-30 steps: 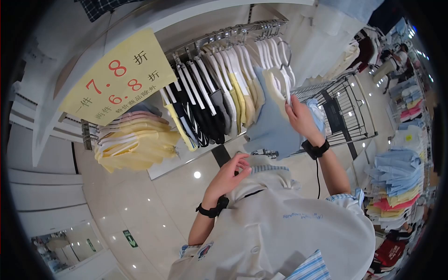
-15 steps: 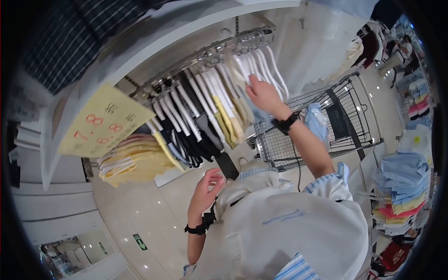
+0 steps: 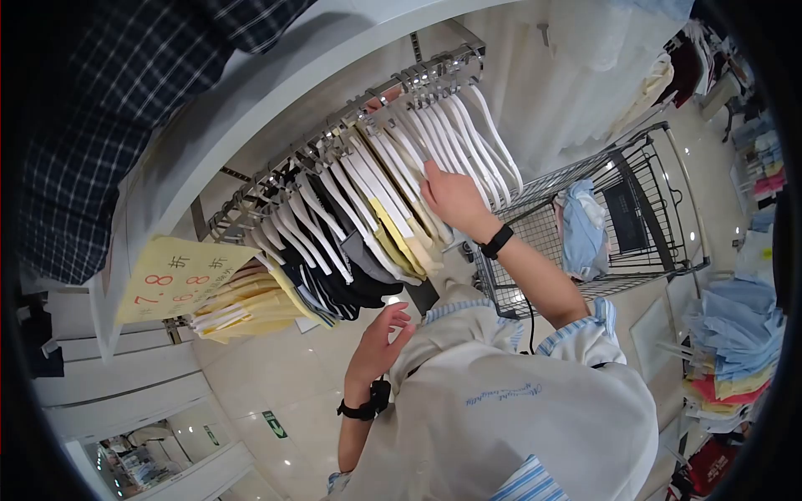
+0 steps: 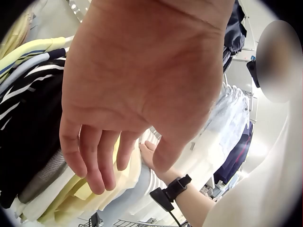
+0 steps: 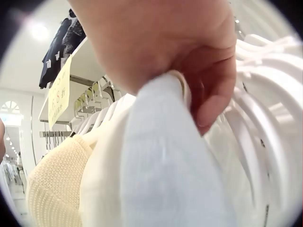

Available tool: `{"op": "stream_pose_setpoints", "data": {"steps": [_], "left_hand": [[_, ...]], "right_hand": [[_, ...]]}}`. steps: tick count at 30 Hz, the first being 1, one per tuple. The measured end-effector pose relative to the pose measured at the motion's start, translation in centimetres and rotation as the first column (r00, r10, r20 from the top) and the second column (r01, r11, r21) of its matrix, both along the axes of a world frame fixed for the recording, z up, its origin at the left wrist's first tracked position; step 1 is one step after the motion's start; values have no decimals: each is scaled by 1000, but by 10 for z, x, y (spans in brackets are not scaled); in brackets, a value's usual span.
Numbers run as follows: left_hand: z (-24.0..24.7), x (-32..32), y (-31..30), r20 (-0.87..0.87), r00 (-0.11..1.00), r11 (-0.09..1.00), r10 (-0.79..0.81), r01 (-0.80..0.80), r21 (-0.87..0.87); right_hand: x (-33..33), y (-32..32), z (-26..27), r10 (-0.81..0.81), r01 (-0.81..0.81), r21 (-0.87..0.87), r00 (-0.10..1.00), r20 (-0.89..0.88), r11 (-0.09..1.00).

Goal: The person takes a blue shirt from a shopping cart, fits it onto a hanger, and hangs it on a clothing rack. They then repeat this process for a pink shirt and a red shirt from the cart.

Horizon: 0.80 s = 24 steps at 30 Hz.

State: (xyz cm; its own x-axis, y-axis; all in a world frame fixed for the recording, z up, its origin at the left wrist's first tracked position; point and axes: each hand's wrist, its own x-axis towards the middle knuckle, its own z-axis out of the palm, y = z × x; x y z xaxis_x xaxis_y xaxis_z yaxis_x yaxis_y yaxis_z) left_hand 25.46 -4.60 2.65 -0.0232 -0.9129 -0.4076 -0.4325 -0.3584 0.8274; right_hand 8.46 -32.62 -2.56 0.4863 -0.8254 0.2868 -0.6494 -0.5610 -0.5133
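Fingers of the right hand (image 3: 459, 202) are clamped on the shoulder of the light-blue garment (image 5: 165, 161), among the rail's stock. Fabric appears light, soft, liable to slip; shoulder and hanger together should give the firmest hold. White hangers (image 5: 284, 78) crowd 1 side; the shelf (image 3: 288, 79) overhangs. Left hand (image 4: 147, 80): fingers loosely bent, holding nothing.

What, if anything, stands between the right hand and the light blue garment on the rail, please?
Nothing visible does: the right hand grips the light blue garment near its top. White hangers and a cream knit garment hang to either side.
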Motion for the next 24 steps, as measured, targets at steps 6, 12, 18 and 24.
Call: {"op": "stream_pose_setpoints", "data": {"steps": [6, 12, 18, 24], "left_hand": [[-9, -7, -6, -24, 1000, 1000, 18, -19, -12], [-14, -13, -9, -71, 991, 993, 112, -109, 42], [-14, -9, -10, -40, 987, 988, 153, -154, -13], [-22, -2, 5, -49, 972, 971, 231, -234, -57]], "right_hand": [[-13, -1, 34, -82, 84, -125, 996, 16, 989], [-14, -21, 30, -119, 122, -113, 992, 30, 986], [0, -36, 21, -134, 141, -79, 987, 89, 987], [-2, -43, 24, -84, 93, -79, 990, 114, 992]]}}
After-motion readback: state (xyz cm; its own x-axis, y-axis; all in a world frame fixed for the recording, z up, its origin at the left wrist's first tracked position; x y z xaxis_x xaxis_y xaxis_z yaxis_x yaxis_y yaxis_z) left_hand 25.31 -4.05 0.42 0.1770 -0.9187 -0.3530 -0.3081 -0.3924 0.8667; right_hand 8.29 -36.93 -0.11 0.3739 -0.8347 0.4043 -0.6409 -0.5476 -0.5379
